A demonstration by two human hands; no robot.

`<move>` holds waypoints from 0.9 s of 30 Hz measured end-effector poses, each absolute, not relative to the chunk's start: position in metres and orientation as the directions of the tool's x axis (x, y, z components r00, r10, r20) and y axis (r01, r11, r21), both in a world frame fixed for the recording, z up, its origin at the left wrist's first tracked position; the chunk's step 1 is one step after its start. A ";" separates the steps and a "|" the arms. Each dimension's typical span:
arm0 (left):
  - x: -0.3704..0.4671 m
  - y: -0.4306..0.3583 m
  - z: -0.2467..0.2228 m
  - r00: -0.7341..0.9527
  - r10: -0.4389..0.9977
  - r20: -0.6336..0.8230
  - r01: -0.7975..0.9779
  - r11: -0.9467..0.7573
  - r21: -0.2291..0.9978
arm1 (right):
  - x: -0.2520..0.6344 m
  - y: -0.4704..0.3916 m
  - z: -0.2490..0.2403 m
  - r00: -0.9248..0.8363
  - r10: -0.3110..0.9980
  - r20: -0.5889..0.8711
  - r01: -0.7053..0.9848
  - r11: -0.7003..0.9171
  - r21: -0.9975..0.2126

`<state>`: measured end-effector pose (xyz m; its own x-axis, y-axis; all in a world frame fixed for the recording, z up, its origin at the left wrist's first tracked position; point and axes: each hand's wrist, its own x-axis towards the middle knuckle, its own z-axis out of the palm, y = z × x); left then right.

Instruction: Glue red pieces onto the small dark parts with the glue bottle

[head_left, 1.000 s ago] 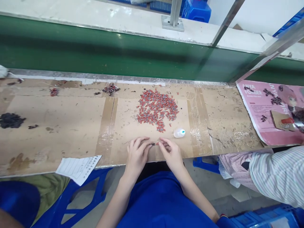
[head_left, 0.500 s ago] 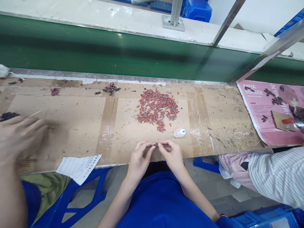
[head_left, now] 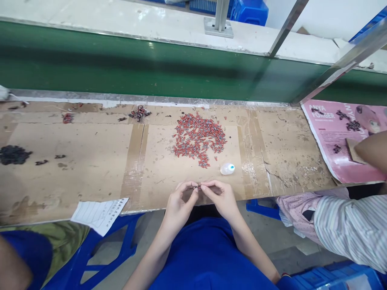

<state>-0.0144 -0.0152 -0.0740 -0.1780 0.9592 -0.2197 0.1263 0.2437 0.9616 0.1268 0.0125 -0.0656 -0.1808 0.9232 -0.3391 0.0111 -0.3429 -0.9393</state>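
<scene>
My left hand (head_left: 181, 201) and my right hand (head_left: 220, 197) meet at the front edge of the cardboard-covered bench (head_left: 169, 185). Both are closed in a pinch, fingertips nearly touching, on one small red and dark metal part (head_left: 198, 187). Its exact kind is too small to make out. Beyond my hands spreads a loose pile of small red parts with metal ends (head_left: 199, 137). Close to my right hand a small translucent bottle with a blue-green tip (head_left: 227, 168) lies on the cardboard.
Dark parts (head_left: 15, 154) and a paper sheet (head_left: 99, 213) are on the left. A small cluster of red-black parts (head_left: 140, 113) lies farther back. A pink poster (head_left: 329, 141) is at right, under a co-worker's arm (head_left: 373, 151). A green panel (head_left: 151, 64) runs behind.
The left co-worker's hand has drawn back from the bench, uncovering the dark parts. At right a co-worker's forearm has come over the poster. My hands stay pinched at nearly the same spot.
</scene>
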 end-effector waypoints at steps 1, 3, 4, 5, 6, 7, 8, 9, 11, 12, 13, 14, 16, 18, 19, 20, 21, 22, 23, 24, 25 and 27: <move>-0.014 -0.015 -0.073 -0.171 0.958 -0.228 0.118 0.250 0.961 | 0.128 0.012 -0.065 -0.188 0.920 -0.344 -0.002 -0.350 -0.937; -0.013 -0.014 -0.069 -0.158 0.958 -0.240 0.099 0.258 0.961 | 0.130 0.011 -0.064 -0.188 0.923 -0.337 -0.010 -0.344 -0.939; -0.012 -0.014 -0.067 -0.150 0.958 -0.245 0.086 0.259 0.962 | 0.131 0.010 -0.063 -0.179 0.929 -0.324 -0.002 -0.329 -0.944; -0.011 -0.013 -0.065 -0.140 0.958 -0.251 0.069 0.263 0.962 | 0.131 0.009 -0.062 -0.164 0.940 -0.300 0.014 -0.302 -0.953; -0.011 -0.013 -0.063 -0.126 0.957 -0.262 0.048 0.270 0.962 | 0.131 0.008 -0.061 -0.147 0.953 -0.265 0.039 -0.262 -0.964; -0.010 -0.012 -0.060 -0.109 0.955 -0.277 0.022 0.281 0.959 | 0.131 0.007 -0.059 -0.134 0.966 -0.220 0.072 -0.212 -0.975; -0.010 -0.011 -0.057 -0.090 0.951 -0.296 -0.007 0.296 0.955 | 0.131 0.007 -0.058 -0.128 0.977 -0.170 0.110 -0.157 -0.982; -0.011 -0.009 -0.055 -0.070 0.946 -0.316 -0.036 0.314 0.949 | 0.130 0.006 -0.056 -0.129 0.984 -0.120 0.148 -0.100 -0.984; -0.012 -0.007 -0.050 -0.035 0.935 -0.353 -0.085 0.350 0.933 | 0.129 0.005 -0.053 -0.138 0.990 -0.027 0.212 0.003 -0.977; -0.012 -0.007 -0.048 -0.022 0.930 -0.367 -0.101 0.363 0.926 | 0.129 0.005 -0.052 -0.140 0.990 0.015 0.238 0.048 -0.970; -0.013 -0.006 -0.046 -0.011 0.926 -0.377 -0.112 0.374 0.921 | 0.128 0.004 -0.051 -0.139 0.989 0.056 0.261 0.092 -0.961; -0.013 -0.007 -0.045 -0.004 0.923 -0.385 -0.116 0.382 0.917 | 0.128 0.004 -0.049 -0.138 0.986 0.098 0.282 0.134 -0.950; -0.013 -0.009 -0.045 -0.010 0.919 -0.393 -0.116 0.390 0.914 | 0.127 0.001 -0.047 -0.142 0.975 0.171 0.326 0.209 -0.922; -0.013 -0.013 -0.048 -0.033 0.919 -0.393 -0.112 0.387 0.915 | 0.126 -0.001 -0.044 -0.154 0.962 0.225 0.359 0.267 -0.894; -0.014 -0.015 -0.050 -0.049 0.921 -0.387 -0.110 0.380 0.918 | 0.125 -0.002 -0.043 -0.158 0.956 0.248 0.364 0.290 -0.885; -0.015 -0.017 -0.053 -0.063 0.923 -0.379 -0.106 0.372 0.922 | 0.125 -0.002 -0.042 -0.159 0.949 0.273 0.359 0.313 -0.879; -0.017 -0.020 -0.055 -0.075 0.926 -0.369 -0.099 0.362 0.927 | 0.125 -0.003 -0.041 -0.160 0.942 0.295 0.346 0.333 -0.877; -0.020 -0.021 -0.057 -0.083 0.930 -0.359 -0.087 0.352 0.932 | 0.124 -0.003 -0.039 -0.158 0.936 0.315 0.327 0.350 -0.878; -0.022 -0.023 -0.058 -0.087 0.933 -0.349 -0.072 0.344 0.936 | 0.124 -0.003 -0.038 -0.155 0.931 0.330 0.306 0.363 -0.880; -0.024 -0.025 -0.058 -0.090 0.937 -0.338 -0.054 0.335 0.941 | 0.124 -0.003 -0.037 -0.153 0.928 0.339 0.287 0.370 -0.883; -0.025 -0.026 -0.057 -0.095 0.941 -0.325 -0.037 0.323 0.946 | 0.124 -0.004 -0.036 -0.154 0.927 0.343 0.274 0.373 -0.886; -0.023 -0.029 -0.053 -0.119 0.951 -0.285 -0.002 0.287 0.958 | 0.125 -0.005 -0.033 -0.165 0.924 0.346 0.263 0.379 -0.887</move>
<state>-0.0235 -0.0287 -0.0529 -0.1194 0.9512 -0.2847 -0.0017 0.2866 0.9581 0.1251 -0.0048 -0.0331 -0.1654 0.9237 0.3456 0.2633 0.3791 -0.8871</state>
